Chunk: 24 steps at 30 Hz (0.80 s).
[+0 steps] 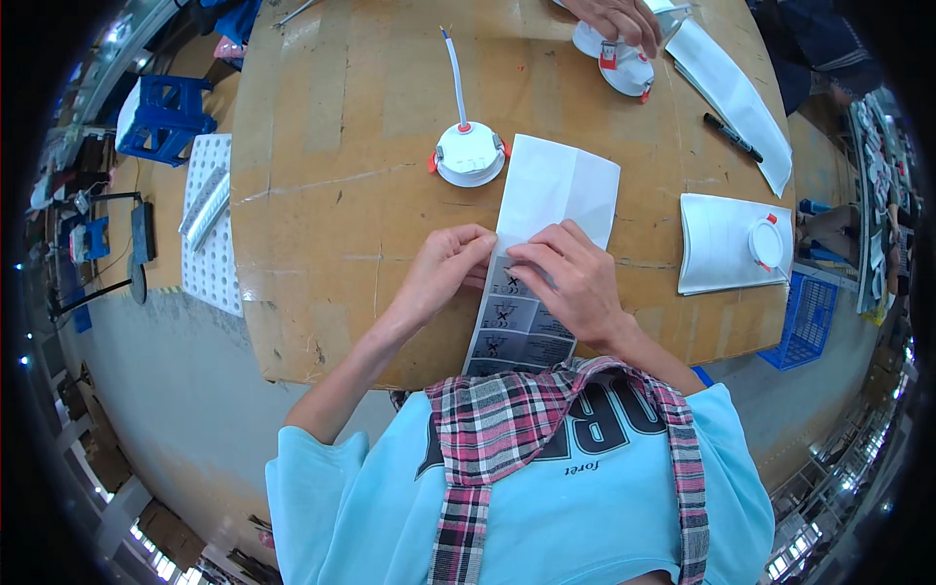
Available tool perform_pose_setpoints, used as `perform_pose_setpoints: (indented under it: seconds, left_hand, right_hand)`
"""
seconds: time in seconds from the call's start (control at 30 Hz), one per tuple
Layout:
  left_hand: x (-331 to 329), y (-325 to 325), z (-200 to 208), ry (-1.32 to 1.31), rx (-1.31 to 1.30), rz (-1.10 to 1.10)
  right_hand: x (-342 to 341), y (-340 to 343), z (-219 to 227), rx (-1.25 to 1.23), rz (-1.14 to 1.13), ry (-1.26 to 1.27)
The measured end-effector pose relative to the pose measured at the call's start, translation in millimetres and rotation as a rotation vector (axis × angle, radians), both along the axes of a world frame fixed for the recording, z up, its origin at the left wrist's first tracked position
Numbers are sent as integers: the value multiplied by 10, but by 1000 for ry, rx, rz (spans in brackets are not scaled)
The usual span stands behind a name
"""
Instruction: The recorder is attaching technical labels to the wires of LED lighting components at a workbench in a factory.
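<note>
A long strip of label sheet (556,185) lies in front of me, its far part bare white and its near part printed with grey labels. My left hand (450,268) pinches the sheet's left edge where the bare part meets the labels. Beside it, my right hand (577,280) is bent over the sheet with thumb and fingertips closed at the topmost label; whether a label corner is lifted there I cannot make out. Just beyond the left hand sits a round white downlight (470,161) with red-tipped spring clips, its white cable (455,78) pointing away from me.
Another person's hand (624,21) is over white downlights (626,74) at the far right. Nearby are a white paper strip (746,112) and a black marker (733,136). A small downlight (765,243) rests on white sheets (710,249). A blue crate (805,317) stands below the brown tabletop (322,244).
</note>
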<state>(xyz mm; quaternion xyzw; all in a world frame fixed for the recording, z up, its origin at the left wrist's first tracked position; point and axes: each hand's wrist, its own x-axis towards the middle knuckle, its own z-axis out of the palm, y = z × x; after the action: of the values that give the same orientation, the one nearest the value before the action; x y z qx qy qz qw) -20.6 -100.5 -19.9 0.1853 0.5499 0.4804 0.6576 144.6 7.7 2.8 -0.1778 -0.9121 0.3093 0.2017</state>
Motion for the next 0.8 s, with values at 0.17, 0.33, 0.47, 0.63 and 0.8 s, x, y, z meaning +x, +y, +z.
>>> perform_pose_setpoints:
  seconds: [0.17, 0.33, 0.47, 0.63, 0.8]
  left_hand:
    - [95, -10, 34, 56, 34, 59]
    - [131, -82, 189, 455, 67, -33]
    - [210, -94, 282, 551, 134, -2]
    - [250, -120, 217, 572, 233, 50]
    - [239, -122, 264, 571, 195, 33]
  right_hand:
    - [-43, -62, 13, 28, -1, -55]
    - [-64, -42, 70, -40, -77, -109]
    - [-57, -38, 100, -27, -80, -150]
    - [-59, -13, 115, -46, -64, -178]
    - [-61, 17, 121, -26, -46, -174]
